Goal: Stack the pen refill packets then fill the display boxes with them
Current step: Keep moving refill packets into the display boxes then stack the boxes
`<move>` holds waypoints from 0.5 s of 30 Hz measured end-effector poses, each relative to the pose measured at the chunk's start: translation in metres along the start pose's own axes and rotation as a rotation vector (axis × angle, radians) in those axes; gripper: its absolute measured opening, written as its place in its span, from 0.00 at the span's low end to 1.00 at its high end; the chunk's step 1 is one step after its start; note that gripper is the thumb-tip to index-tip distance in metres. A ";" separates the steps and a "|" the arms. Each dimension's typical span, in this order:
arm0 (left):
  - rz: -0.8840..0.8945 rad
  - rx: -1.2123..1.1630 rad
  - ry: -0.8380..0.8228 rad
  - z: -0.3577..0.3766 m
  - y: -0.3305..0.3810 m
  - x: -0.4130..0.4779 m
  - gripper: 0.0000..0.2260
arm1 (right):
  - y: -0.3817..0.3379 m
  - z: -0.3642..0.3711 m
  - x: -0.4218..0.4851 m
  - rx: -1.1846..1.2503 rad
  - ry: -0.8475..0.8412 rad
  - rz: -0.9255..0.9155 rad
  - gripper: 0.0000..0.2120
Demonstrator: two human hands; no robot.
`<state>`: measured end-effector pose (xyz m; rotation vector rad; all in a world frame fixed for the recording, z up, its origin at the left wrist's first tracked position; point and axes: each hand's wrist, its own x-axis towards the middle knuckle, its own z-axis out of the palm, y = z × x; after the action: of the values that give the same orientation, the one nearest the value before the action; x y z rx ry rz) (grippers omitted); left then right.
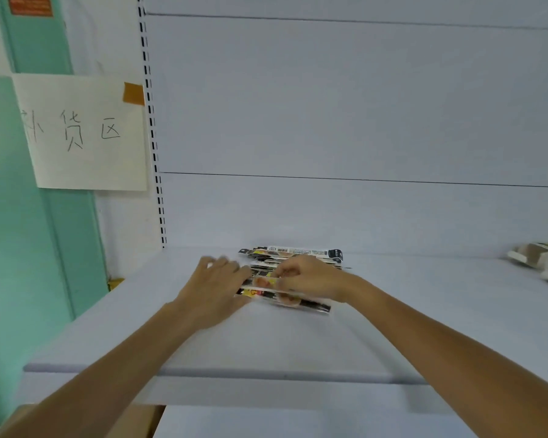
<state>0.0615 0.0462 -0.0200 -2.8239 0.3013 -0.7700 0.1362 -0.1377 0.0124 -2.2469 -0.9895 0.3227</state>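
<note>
On the white shelf (266, 343), towards its back and roughly at mid-width, lay the loose pile of pen refill packets (298, 252). They were long, narrow sleeves printed in black, yellow and white, lying flat and overlapping, with their long sides running left to right. The rearmost packet showed a barcode label, and the nearest one jutted out at the front right of the pile.

My right hand (310, 279) rested over the middle of the pile, its fingers curled inward, pinching one pale packet (261, 282) that sat slightly raised above the others.

My left hand (215, 282) lay at the left ends of the packets with its fingers spread. It was blurred, so I could not tell whether it gripped that packet or only touched it. Both forearms reached in from the lower edge of the view, across the front lip of the shelf.

The display boxes (540, 259), of white and yellow card, stood at the far right of the same shelf, well apart from the pile and partly cut off by the frame.

Behind the shelf rose a plain white back panel (345, 105), bounded on the left by a slotted upright (152, 128). Left of the upright hung a paper sign (86, 134) with handwritten characters, held at its top right corner by brown tape (133, 93), against a teal wall (19, 248).
</note>
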 end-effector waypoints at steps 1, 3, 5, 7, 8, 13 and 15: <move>-0.023 -0.068 -0.074 0.000 0.002 -0.004 0.13 | 0.001 -0.002 0.000 0.039 0.053 -0.003 0.09; -0.081 -0.146 -0.202 -0.001 0.000 -0.007 0.13 | 0.009 -0.008 0.002 0.013 0.227 -0.021 0.07; -0.143 -0.271 -0.251 -0.006 -0.002 -0.009 0.17 | 0.023 -0.014 0.005 -0.191 0.286 0.004 0.09; -0.188 -0.360 -0.298 -0.009 -0.008 -0.010 0.30 | 0.034 -0.015 0.007 -0.402 0.225 0.070 0.11; -0.201 -0.371 -0.319 -0.010 -0.011 -0.011 0.36 | 0.039 -0.013 0.008 -0.438 0.215 0.085 0.09; -0.321 -0.613 -0.299 -0.002 -0.028 -0.014 0.41 | 0.040 -0.010 0.010 -0.475 0.262 0.047 0.06; -0.316 -0.707 -0.281 0.000 -0.028 -0.013 0.38 | 0.039 -0.012 0.012 -0.459 0.265 0.035 0.06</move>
<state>0.0544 0.0759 -0.0198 -3.6571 0.0869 -0.3373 0.1724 -0.1538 -0.0033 -2.6289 -0.9526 -0.2097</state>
